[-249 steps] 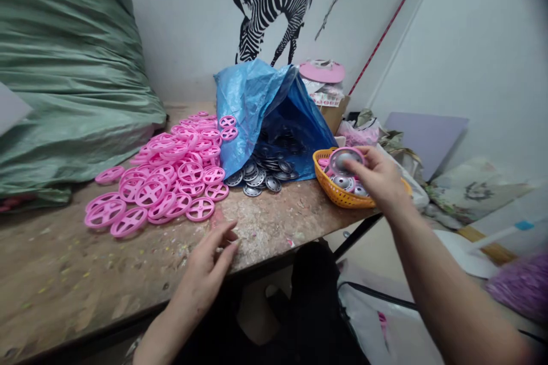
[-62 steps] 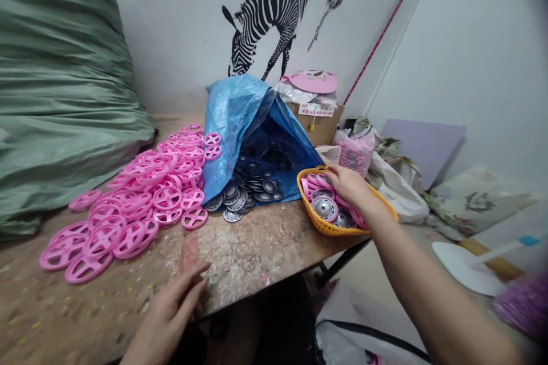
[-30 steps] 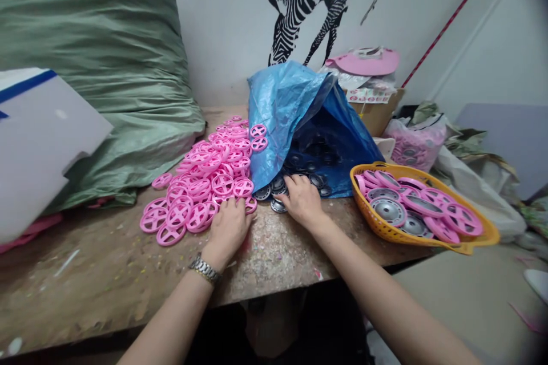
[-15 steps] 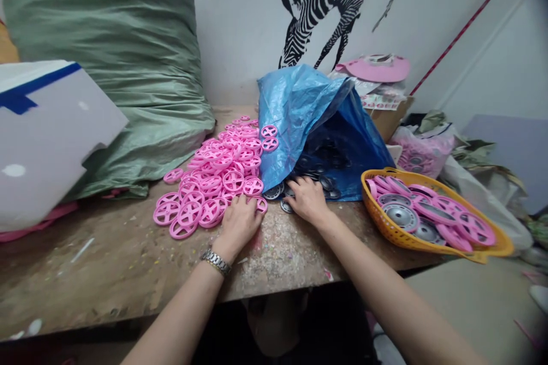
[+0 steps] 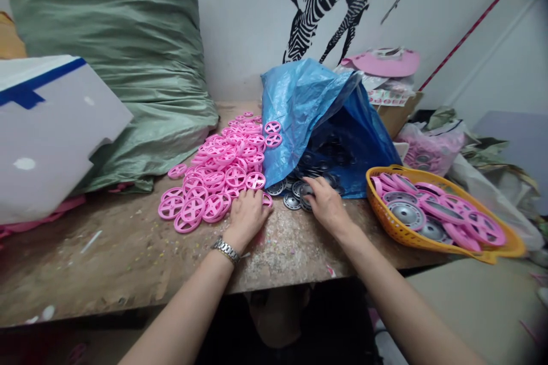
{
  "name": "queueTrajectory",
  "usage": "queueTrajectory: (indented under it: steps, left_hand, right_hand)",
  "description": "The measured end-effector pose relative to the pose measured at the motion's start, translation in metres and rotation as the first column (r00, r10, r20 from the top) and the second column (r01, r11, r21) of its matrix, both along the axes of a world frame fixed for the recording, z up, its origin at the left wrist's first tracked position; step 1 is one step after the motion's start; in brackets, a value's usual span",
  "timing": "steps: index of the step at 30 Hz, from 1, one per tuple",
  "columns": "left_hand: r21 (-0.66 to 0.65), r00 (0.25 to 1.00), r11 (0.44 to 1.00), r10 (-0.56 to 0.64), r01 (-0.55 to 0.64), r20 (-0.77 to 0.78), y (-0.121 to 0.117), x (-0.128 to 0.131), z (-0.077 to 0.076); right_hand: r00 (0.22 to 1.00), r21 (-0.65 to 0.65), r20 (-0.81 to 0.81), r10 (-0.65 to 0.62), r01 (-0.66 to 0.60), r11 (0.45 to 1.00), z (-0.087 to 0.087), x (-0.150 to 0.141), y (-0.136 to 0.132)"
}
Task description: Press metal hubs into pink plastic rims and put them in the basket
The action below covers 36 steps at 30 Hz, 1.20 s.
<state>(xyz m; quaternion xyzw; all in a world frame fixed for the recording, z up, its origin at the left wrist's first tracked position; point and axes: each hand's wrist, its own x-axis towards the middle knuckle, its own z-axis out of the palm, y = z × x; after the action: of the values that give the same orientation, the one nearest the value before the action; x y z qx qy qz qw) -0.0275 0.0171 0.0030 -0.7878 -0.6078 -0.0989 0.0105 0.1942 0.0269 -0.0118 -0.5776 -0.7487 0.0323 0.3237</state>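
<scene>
A heap of pink spoked wheel rings (image 5: 222, 162) lies on the worn wooden table. My left hand (image 5: 248, 214), with a metal watch on its wrist, is at the heap's near right edge, fingers curled on a pink wheel ring (image 5: 268, 199) that shows partly beside it. Grey wheel discs (image 5: 292, 201) spill from the mouth of a blue plastic bag (image 5: 282, 114). Just in front of that mouth, my right hand (image 5: 327, 205) pinches a grey wheel disc (image 5: 305, 196) between thumb and fingers. My palms hide part of both pieces.
To the right, a yellow basket (image 5: 385, 225) holds pink wheels, some with grey discs. A large green sack (image 5: 128, 40) and a white board with blue edging (image 5: 55, 137) stand left. Behind the basket are a clear bag of pink parts (image 5: 432, 145) and a pink visor (image 5: 385, 63).
My right hand has drawn back slightly to the right from the grey discs, with one now between thumb and fingers. The left hand stays at the pink heap's edge. The view has shifted a little.
</scene>
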Motion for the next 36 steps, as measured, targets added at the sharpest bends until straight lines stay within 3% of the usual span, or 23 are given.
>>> queueTrajectory:
  steps: [5, 7, 9, 11, 13, 16, 17, 19, 22, 27, 32, 36]
  left_hand:
    - [0.012, 0.994, 0.999, -0.036, 0.035, 0.103, -0.002, -0.006, -0.002]
    - [-0.001, 0.963, 0.998, -0.053, 0.055, 0.264, -0.005, -0.009, 0.000]
    - [-0.052, 0.870, 0.996, -0.034, 0.068, 0.491, -0.010, -0.009, 0.004]
    - [-0.194, 0.681, 0.977, 0.080, 0.093, 0.728, -0.017, -0.008, 0.009]
    - [-0.387, 0.388, 0.901, 0.291, 0.196, 0.874, -0.025, -0.006, 0.013]
    - [-0.500, -0.046, 0.758, 0.568, 0.420, 0.822, -0.037, -0.005, 0.016]
    - [-0.498, -0.140, 0.727, 0.620, 0.472, 0.772, -0.040, -0.005, 0.016]
    - [-0.490, -0.251, 0.688, 0.683, 0.534, 0.686, -0.046, -0.004, 0.014]
    - [-0.489, -0.293, 0.648, 0.730, 0.584, 0.617, -0.052, -0.001, 0.010]
    - [-0.436, -0.289, 0.609, 0.745, 0.662, 0.602, -0.062, 0.008, 0.009]
    - [-0.374, -0.280, 0.582, 0.740, 0.722, 0.612, -0.067, 0.013, 0.010]
    - [-0.352, -0.328, 0.629, 0.710, 0.693, 0.624, -0.067, 0.014, 0.006]
  right_hand:
    - [0.976, -0.011, -0.218, 0.006, -0.009, 1.000, -0.001, 0.005, -0.009]
    - [0.963, -0.053, -0.268, -0.017, 0.003, 0.999, -0.002, 0.007, -0.014]
    - [0.952, -0.087, -0.300, -0.056, 0.031, 0.996, -0.002, 0.011, -0.017]
    - [0.941, -0.103, -0.326, -0.095, 0.064, 0.993, -0.004, 0.015, -0.019]
    - [0.928, -0.093, -0.357, -0.108, 0.080, 0.992, -0.005, 0.019, -0.018]
    - [0.897, -0.046, -0.432, -0.096, 0.084, 0.995, -0.006, 0.021, -0.020]
    - [0.884, -0.032, -0.459, -0.087, 0.082, 0.996, -0.004, 0.020, -0.022]
    - [0.858, 0.005, -0.511, -0.054, 0.065, 0.998, 0.000, 0.016, -0.030]
    - [0.835, 0.097, -0.548, 0.042, 0.014, 0.995, 0.012, 0.003, -0.047]
    - [0.845, 0.247, -0.489, 0.218, -0.105, 0.963, 0.026, -0.023, -0.076]
    - [0.898, 0.314, -0.323, 0.297, -0.194, 0.929, 0.014, -0.033, -0.089]
    - [0.936, 0.301, -0.196, 0.292, -0.226, 0.927, 0.000, -0.033, -0.095]
